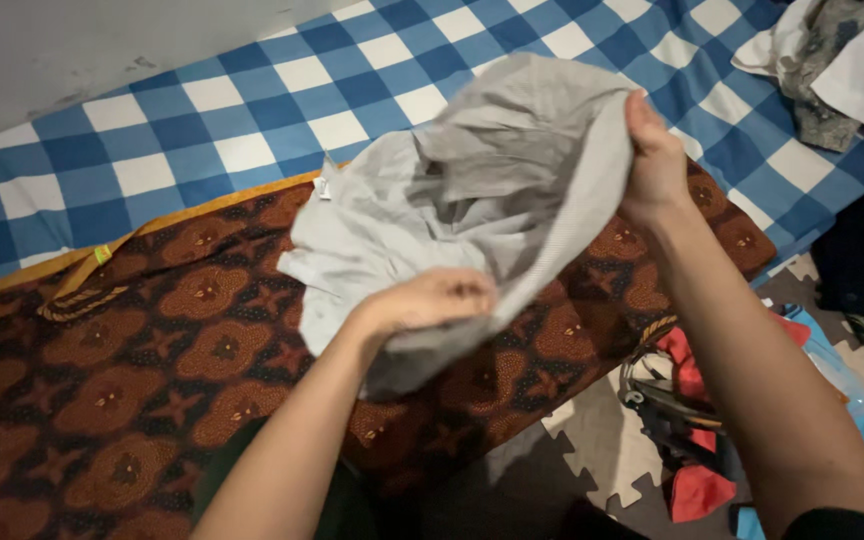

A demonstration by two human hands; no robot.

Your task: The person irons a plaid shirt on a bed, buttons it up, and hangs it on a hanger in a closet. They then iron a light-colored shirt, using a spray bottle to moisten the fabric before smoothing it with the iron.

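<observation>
Above the brown patterned cloth (152, 380): grey garment (472, 200) held up, left hand (432, 300) clenched on its lower edge, right hand (655, 160) gripping its upper edge.

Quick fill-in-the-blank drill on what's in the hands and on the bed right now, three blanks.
1. Both hands hold a crumpled garment whose colour is ____.
2. The right hand grips the garment's ____ edge, above the left hand.
3. Beneath the garment lies a brown patterned cloth, spread over a blue and white ____ sheet.

Missing words: grey; upper; checked
</observation>
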